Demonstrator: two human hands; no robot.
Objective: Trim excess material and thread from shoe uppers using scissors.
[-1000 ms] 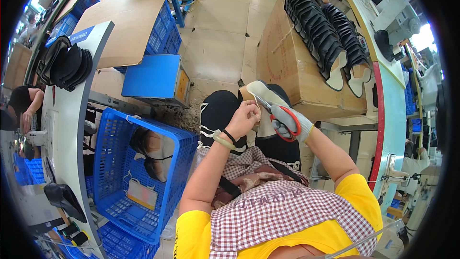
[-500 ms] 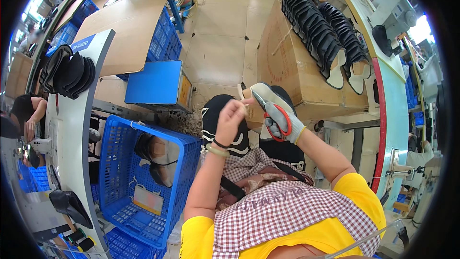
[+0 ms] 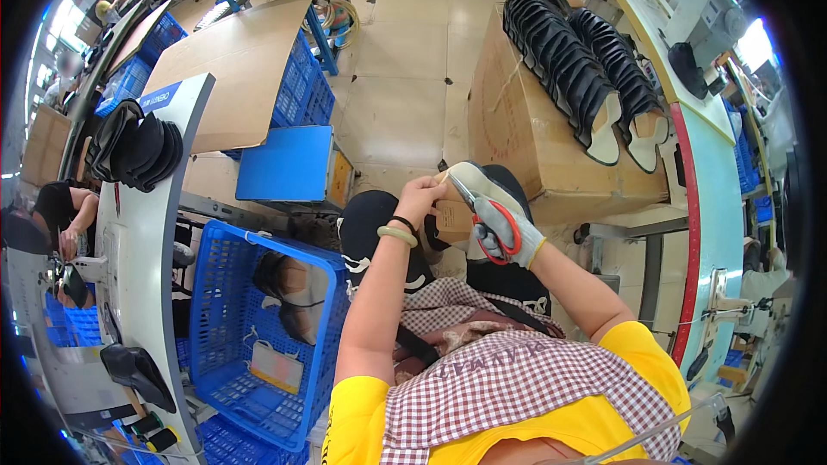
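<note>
A black shoe upper with a cream lining [image 3: 506, 193] is held up above my lap. My right hand [image 3: 523, 245], in a grey-white glove, grips red-handled scissors [image 3: 514, 226]. Their metal blades lie along the cream surface and point toward the far left edge of the upper. At that edge my bare left hand [image 3: 419, 199] is closed in a pinch, fingertips right beside the blade tips. Whether a loose thread or strip is also between those fingers is too small to tell. How the glove supports the upper is hidden behind the scissors.
Two rows of stacked black uppers [image 3: 564, 69] lie on a cardboard box [image 3: 517, 146] at the far right. A blue crate [image 3: 323, 327] with a few pieces stands at my left. Black pieces [image 3: 142, 151] sit on the left bench; another person's hand [image 3: 69, 241] is beyond.
My left hand has moved slightly right, and its extended finger has folded into a pinch at the upper's edge. The scissors and upper have shifted a little nearer to me.
</note>
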